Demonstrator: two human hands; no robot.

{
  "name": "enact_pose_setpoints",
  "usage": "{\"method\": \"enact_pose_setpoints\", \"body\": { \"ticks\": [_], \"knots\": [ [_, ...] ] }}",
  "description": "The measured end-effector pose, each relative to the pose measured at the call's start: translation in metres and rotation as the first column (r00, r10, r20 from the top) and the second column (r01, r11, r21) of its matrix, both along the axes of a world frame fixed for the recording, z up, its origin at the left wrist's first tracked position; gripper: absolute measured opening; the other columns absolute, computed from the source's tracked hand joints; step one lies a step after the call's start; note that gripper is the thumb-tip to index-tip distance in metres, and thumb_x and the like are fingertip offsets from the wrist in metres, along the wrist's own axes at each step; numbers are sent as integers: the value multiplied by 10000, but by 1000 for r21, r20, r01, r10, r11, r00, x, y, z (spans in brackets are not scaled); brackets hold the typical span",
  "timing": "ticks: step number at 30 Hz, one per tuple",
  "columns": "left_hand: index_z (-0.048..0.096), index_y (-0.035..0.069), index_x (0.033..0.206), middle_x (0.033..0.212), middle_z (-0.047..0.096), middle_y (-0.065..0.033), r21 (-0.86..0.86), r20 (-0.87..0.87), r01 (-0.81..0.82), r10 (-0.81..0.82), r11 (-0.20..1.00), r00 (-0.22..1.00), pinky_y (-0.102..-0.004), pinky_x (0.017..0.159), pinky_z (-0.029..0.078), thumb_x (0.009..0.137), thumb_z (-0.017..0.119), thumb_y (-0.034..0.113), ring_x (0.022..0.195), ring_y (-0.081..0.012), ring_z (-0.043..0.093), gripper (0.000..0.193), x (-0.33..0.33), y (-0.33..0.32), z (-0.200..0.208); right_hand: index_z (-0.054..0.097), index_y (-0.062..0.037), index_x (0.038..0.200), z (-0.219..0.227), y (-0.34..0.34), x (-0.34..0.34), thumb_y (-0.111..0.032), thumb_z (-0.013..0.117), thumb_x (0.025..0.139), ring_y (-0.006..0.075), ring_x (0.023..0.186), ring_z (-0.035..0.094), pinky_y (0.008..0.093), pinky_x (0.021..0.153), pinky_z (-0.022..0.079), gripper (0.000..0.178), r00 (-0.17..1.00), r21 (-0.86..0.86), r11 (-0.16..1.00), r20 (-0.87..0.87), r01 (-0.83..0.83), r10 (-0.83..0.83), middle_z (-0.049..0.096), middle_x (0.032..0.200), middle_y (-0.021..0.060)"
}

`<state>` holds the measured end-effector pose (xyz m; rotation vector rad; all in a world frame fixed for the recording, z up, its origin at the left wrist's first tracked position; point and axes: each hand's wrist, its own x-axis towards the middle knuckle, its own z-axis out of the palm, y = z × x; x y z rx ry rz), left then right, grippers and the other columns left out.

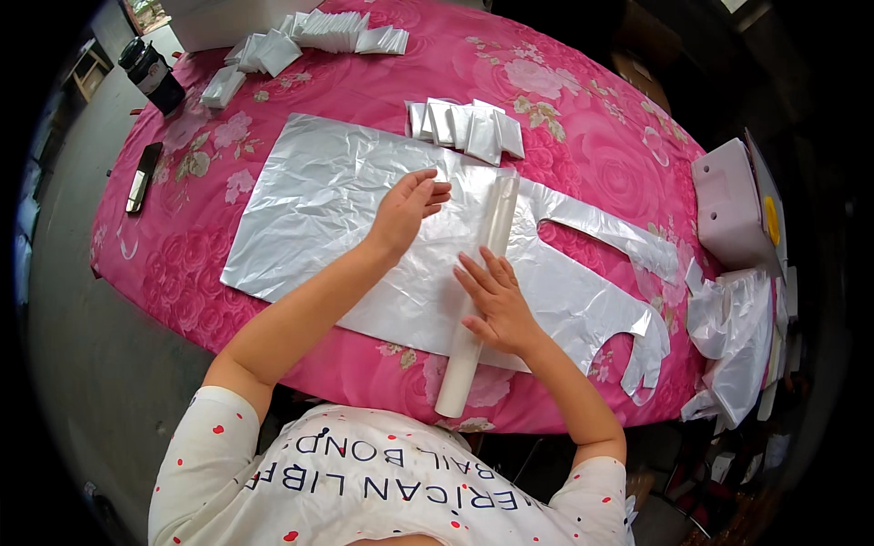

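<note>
A thin, shiny, whitish plastic apron (319, 209) lies spread and wrinkled on the table, its cut-out straps (628, 247) toward the right. Across it rests a long white tube (462, 364), its near end reaching past the apron's lower edge. My right hand (499, 305) lies on the tube with the fingers apart, palm down, not gripping it. Over the middle of the apron, left of the tube, is my left hand (410, 211). Its fingers are loosely bent with nothing seen in them; whether it touches the film is unclear.
Small folded white packets (469, 127) lie beyond the apron, with more packets (332, 32) at the far edge. A dark bottle (152, 77) and a phone (144, 177) are on the left. A box (733, 200) and plastic bags (733, 332) stand right. Pink floral cloth (196, 273) covers the table.
</note>
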<state>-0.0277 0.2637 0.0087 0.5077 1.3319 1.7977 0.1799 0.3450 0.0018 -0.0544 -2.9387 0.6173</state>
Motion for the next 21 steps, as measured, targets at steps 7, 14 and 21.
{"method": "enact_pose_setpoints", "body": {
  "ticks": [7, 14, 21],
  "knots": [
    [441, -7, 1238, 1103, 583, -151, -75, -189, -221, 203, 972, 961, -300, 877, 449, 974, 366, 246, 1008, -197, 573, 374, -73, -147, 1, 516, -9, 1193, 49, -138, -101, -388, 529, 865, 326, 1163, 474, 424, 993, 354, 501, 726, -523, 535, -278, -663, 629, 537, 1211, 156],
    [481, -8, 1200, 1089, 587, -111, -212, -266, -329, 269, 920, 925, -274, 855, 441, 970, 389, 210, 982, -147, 565, 331, -60, -285, -22, 546, -36, 1182, 16, -95, -165, -313, 558, 859, 319, 1209, 427, 420, 1006, 328, 425, 942, -220, 932, -241, -287, 233, 532, 1238, 124],
    [372, -31, 1279, 971, 555, -135, -386, -580, -393, 112, 835, 807, -316, 768, 450, 849, 594, 212, 824, -208, 546, 542, -21, -288, -6, 480, -46, 1272, -16, -141, -257, -389, 497, 875, 284, 1318, 296, 457, 1090, 164, 525, 947, 116, 944, -48, -310, 317, 452, 1339, 98]
  ]
}}
